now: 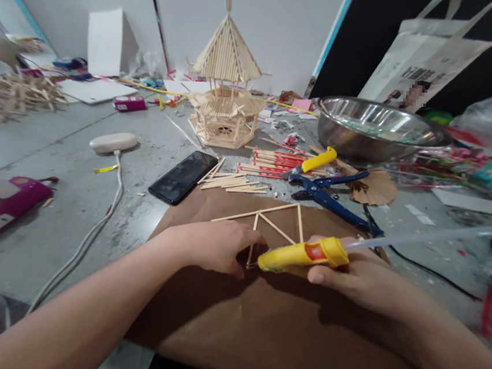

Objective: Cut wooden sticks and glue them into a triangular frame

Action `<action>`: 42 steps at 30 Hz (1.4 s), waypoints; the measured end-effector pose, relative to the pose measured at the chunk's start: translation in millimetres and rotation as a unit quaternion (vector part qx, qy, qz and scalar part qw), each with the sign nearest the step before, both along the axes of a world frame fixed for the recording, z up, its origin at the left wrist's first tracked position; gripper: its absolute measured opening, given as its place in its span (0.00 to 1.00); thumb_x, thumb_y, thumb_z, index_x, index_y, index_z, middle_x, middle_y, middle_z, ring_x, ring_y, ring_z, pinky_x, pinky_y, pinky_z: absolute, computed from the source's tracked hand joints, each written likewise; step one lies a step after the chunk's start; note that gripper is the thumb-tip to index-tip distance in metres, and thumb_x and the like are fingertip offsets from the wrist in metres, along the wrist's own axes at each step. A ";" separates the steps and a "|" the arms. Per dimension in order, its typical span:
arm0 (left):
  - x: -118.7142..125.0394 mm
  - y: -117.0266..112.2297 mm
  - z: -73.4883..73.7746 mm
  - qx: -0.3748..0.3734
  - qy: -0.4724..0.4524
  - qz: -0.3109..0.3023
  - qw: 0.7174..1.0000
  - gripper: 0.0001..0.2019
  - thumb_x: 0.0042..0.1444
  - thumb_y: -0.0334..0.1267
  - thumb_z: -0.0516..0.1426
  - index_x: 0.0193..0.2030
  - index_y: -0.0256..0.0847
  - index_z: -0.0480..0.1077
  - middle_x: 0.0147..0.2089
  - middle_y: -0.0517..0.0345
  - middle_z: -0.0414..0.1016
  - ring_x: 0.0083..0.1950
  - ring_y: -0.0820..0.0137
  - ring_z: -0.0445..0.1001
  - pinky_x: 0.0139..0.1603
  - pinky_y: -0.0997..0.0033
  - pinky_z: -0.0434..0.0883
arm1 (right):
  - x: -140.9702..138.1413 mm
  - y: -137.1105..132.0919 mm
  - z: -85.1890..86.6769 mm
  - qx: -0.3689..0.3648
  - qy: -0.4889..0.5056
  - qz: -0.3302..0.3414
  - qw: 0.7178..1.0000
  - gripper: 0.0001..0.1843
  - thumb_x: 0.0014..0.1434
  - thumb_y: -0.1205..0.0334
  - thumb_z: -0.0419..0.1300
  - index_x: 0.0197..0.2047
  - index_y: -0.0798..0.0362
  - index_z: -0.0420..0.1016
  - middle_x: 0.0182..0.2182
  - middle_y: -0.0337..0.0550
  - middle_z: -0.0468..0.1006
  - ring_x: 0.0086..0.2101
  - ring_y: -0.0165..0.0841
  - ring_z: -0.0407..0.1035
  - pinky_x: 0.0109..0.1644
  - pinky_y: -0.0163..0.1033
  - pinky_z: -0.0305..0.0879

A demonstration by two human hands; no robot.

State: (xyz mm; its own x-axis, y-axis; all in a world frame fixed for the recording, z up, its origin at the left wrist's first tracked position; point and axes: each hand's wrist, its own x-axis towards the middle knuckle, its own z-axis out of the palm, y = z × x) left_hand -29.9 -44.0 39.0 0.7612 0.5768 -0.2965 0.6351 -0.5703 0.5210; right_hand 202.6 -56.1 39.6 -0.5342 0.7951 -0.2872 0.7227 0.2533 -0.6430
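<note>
On a sheet of brown paper [232, 328] lies a flat frame of thin wooden sticks [276, 227], joined into triangles. My left hand [218, 243] holds it at its left side, with the fingers bent around an upright stick. In my right hand [363, 277] is a yellow hot glue gun [300, 256] with a clear glue stick coming out of its back end. The gun's nozzle points left and meets, or nearly meets, the lower end of that upright stick. My left fingertips are partly hidden from view.
Behind the paper are a black phone [183, 175], loose sticks [237, 182], blue pliers [331, 198] and a yellow-handled cutter [318, 159]. Farther back stand a stick-built pavilion [227, 61] and a metal bowl [377, 127]. A white cable [103, 223] crosses the left side.
</note>
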 end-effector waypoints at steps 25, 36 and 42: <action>-0.1 0.3 -1.2 -0.015 -0.017 -0.004 1.000 0.21 0.44 0.37 0.54 0.48 0.45 0.59 0.40 0.60 0.68 0.37 0.73 0.65 0.35 0.76 0.61 | -5.5 0.4 1.8 0.005 0.005 0.005 1.000 0.19 0.46 0.46 0.53 0.33 0.52 0.72 0.29 0.38 0.74 0.29 0.32 0.66 0.32 0.33 0.60; 1.1 -0.6 0.2 -0.017 -0.007 0.001 1.000 0.20 0.45 0.36 0.53 0.48 0.45 0.59 0.40 0.59 0.68 0.37 0.72 0.66 0.35 0.75 0.62 | -4.6 0.9 -0.8 0.005 0.006 0.014 1.000 0.19 0.47 0.45 0.53 0.33 0.51 0.72 0.30 0.38 0.73 0.30 0.32 0.66 0.33 0.33 0.60; 0.9 -1.0 0.1 -0.009 -0.008 0.001 1.000 0.21 0.46 0.36 0.53 0.49 0.45 0.58 0.40 0.59 0.68 0.36 0.72 0.66 0.34 0.76 0.61 | -5.9 1.0 1.8 0.008 0.003 0.012 1.000 0.19 0.46 0.46 0.53 0.32 0.52 0.72 0.28 0.38 0.73 0.29 0.32 0.66 0.32 0.33 0.60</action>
State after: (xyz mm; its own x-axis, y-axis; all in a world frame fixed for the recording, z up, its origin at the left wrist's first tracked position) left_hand -29.0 -45.0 39.2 0.7652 0.5726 -0.2943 0.6272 -0.5600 0.5414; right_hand 196.7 -55.1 41.4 -0.5557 0.7861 -0.2705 0.7117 0.2817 -0.6435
